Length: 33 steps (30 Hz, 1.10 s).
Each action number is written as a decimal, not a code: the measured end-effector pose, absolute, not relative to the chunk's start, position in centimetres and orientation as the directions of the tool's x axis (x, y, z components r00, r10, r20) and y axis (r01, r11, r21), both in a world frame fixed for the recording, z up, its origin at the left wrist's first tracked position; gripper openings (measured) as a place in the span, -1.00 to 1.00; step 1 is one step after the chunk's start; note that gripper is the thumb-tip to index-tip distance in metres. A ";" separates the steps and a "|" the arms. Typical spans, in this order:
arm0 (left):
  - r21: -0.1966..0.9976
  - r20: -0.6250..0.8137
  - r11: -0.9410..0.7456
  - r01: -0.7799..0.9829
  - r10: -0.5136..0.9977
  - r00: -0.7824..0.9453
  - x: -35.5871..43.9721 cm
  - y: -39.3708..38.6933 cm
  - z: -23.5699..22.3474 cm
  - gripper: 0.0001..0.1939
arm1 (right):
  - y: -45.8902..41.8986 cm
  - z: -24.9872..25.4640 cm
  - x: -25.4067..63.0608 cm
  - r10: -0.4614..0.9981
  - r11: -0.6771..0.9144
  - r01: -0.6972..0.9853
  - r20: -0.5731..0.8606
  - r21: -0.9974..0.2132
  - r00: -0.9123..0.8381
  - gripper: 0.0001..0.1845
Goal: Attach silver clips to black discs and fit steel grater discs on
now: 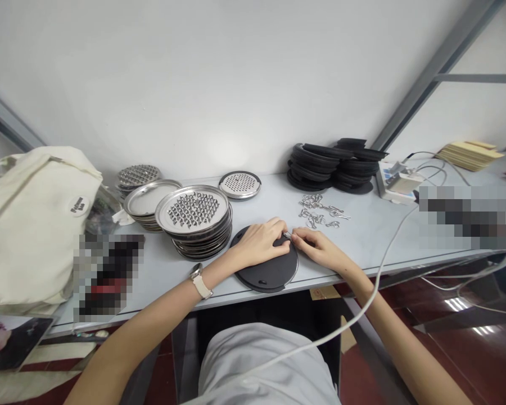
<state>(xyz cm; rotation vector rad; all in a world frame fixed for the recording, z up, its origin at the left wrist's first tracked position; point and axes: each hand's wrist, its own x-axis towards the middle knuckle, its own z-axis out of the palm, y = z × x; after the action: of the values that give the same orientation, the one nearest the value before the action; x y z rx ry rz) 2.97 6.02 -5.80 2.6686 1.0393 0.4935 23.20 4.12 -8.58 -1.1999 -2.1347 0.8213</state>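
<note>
A black round disc (274, 274) with small holes and a metal rim lies flat at the table's front edge. My left hand (259, 243), with a watch at the wrist, presses down on it, thumb and fingers bent around its upper right part. At that edge, a small shiny metal clip (287, 234) shows between the fingertips of both hands. The right hand (318, 247) pinches the clip's outer side; its exact grip is partly hidden. Beyond the hands lies a loose heap of small metal clips (316, 211).
Grater plates (194, 212) and plain metal discs (152, 197) are stacked to the left. One grater disc (240, 184) lies near the wall. Black rings (314, 163) are piled behind the clips. A power strip (398, 183) stands right; a white cable (379, 275) crosses my right forearm.
</note>
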 end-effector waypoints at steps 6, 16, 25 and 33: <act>0.335 0.221 -0.723 0.605 0.684 0.695 3.0 6.0 -5.7 -0.83 | 4.2 -8.8 23.2 0.879 0.409 0.535 0.162 -0.739 -0.448 -0.58; 0.331 0.232 -0.734 0.593 0.673 0.703 2.9 6.1 -5.9 -0.83 | 4.1 -8.6 23.3 0.885 0.398 0.537 0.158 -0.743 -0.438 -0.56; 0.324 0.214 -0.729 0.603 0.677 0.704 3.0 6.0 -5.7 -0.83 | 4.2 -8.7 23.3 0.882 0.404 0.535 0.160 -0.742 -0.444 -0.56; 0.322 0.229 -0.738 0.594 0.669 0.707 3.0 6.1 -5.9 -0.83 | 4.1 -8.7 23.4 0.885 0.391 0.523 0.153 -0.757 -0.439 -0.57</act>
<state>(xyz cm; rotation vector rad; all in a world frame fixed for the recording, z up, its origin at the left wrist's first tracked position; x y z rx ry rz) 2.97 6.08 -5.88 2.6909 1.0101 0.4909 23.36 4.13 -8.70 -1.2019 -2.1035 0.8617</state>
